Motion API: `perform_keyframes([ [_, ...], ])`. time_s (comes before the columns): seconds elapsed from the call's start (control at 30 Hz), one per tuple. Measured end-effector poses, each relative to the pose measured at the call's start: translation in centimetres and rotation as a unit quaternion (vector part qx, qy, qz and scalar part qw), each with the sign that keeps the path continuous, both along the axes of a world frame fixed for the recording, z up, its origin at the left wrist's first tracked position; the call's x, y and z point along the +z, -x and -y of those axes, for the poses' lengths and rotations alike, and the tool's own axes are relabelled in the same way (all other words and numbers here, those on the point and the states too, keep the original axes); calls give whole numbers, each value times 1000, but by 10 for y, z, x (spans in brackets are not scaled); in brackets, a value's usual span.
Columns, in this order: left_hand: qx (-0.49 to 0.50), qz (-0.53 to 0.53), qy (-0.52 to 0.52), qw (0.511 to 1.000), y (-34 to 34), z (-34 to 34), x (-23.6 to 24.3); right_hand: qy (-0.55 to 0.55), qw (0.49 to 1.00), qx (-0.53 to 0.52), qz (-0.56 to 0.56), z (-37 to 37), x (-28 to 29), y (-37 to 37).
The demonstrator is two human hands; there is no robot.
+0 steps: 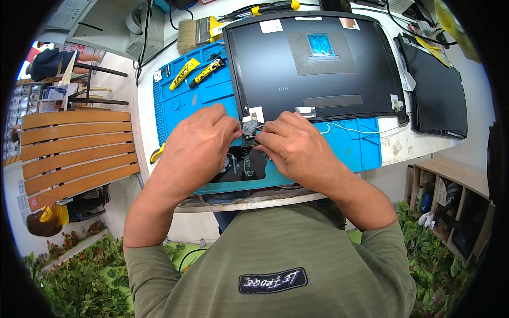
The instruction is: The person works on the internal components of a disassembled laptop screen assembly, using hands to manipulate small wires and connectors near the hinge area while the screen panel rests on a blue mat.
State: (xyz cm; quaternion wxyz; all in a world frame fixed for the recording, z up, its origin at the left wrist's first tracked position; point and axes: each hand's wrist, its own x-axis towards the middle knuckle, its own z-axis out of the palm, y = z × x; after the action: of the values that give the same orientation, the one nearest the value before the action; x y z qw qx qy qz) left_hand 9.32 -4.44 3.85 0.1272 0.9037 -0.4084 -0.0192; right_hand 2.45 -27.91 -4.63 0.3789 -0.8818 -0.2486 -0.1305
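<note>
A dark laptop lid (265, 63) lies on a blue work mat (165, 117), with a metal hinge (249, 129) at its near left corner. My left hand (204, 139) is closed in a pinch just left of that hinge. A bit of red shows at its fingertips, but what they hold is too small to name. From the other side my right hand (294, 142) pinches the hinge's right edge, thumb and fingers pressed together. Below the hinge, between my wrists, lies a glossy black pad (244, 167) with light markings. A thin white cable (344, 127) runs along the lid's near edge.
Yellow and black glue tubes (184, 74) rest left of the lid, near a wide brush (195, 34). A screwdriver (275, 7) lies beyond it. Another dark laptop part (432, 87) sits at the right. A slatted wooden bench (79, 153) stands off left, a wooden shelf (456, 177) at right.
</note>
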Motion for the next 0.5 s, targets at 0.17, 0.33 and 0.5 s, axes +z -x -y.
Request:
perform_keyframes([
  [0.17,-4,10,-3,1000,-3,0,2,2,1000,0,-2,0,0,0],
  [0.33,3,-4,21,1000,-3,0,7,2,1000,1,-4,0,-1,0],
  [0.5,0,-2,13,1000,-5,-2,2,4,1000,3,-4,0,-1,0],
])
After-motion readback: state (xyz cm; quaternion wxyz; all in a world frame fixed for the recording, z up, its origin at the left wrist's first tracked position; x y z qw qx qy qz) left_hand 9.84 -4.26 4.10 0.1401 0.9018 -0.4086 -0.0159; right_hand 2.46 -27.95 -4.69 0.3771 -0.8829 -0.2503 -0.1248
